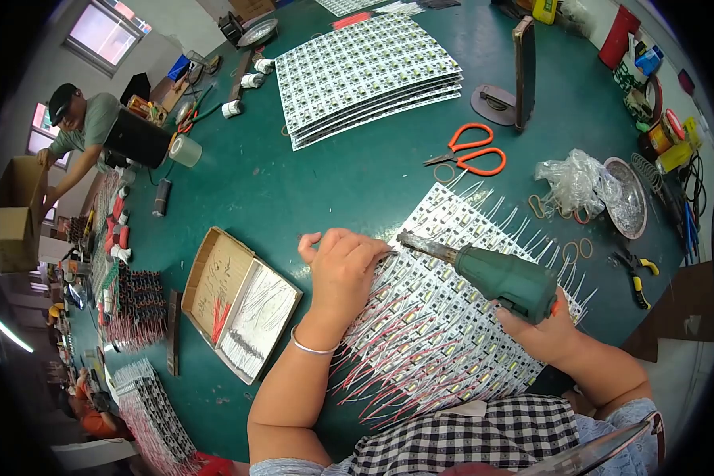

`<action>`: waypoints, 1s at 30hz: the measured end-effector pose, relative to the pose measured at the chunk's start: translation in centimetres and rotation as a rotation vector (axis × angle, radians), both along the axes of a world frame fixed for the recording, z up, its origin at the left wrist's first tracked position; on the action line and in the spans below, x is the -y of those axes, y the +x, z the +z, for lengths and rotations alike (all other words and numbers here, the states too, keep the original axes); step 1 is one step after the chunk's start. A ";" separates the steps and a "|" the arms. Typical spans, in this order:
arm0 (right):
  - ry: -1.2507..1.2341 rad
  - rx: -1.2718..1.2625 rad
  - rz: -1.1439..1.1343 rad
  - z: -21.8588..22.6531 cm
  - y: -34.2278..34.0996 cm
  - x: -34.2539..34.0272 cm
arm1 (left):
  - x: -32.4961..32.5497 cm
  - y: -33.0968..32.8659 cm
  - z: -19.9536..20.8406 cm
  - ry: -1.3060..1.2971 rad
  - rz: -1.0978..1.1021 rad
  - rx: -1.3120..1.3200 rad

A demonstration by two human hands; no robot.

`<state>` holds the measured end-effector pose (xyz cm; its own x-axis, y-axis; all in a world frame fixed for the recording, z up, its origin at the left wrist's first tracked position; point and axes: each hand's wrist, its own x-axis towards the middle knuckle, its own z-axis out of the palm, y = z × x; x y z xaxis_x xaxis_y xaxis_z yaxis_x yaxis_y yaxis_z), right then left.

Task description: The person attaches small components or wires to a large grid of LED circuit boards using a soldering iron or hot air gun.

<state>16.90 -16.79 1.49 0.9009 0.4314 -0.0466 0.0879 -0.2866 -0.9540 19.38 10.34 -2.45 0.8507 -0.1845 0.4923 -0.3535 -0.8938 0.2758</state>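
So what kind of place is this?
Probably an electronics workshop: a stack of circuit boards, what looks like a soldering gun in the right hand, and a box of wires.

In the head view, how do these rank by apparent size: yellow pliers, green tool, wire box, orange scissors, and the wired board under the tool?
Wired board
Wire box
Green tool
Orange scissors
Yellow pliers

Orange-handled scissors [467,148] and yellow-handled pliers [635,274] lie on the green table [242,190] near a plastic bag [577,182].

Head-mtd cam, downward twd table [254,190]
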 end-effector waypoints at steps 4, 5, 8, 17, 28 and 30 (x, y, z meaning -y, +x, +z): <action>0.027 -0.068 -0.023 -0.1 -0.2 -0.2 | 0.0 -0.1 0.0 0.001 0.000 0.003; 0.045 -0.089 -0.035 -0.2 -0.3 -0.2 | 0.0 -0.1 0.0 0.000 0.000 0.004; 0.069 -0.145 -0.050 -0.4 -0.4 -0.5 | 0.0 -0.1 -0.1 0.005 0.007 -0.001; 0.004 -0.087 -0.019 -2.1 -0.6 0.3 | 0.0 -0.1 0.1 0.006 -0.003 0.003; -0.033 -0.036 0.017 -0.9 -0.1 0.3 | 0.0 -0.1 0.0 0.015 -0.002 0.016; -0.097 0.121 0.125 -1.6 0.1 0.5 | 0.0 -0.1 0.0 0.015 -0.003 0.014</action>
<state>17.02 -17.28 -0.11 0.8423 0.5388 0.0121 0.2410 -0.3565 -0.9027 19.25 10.33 -2.44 0.8432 -0.1944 0.5011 -0.3597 -0.8969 0.2574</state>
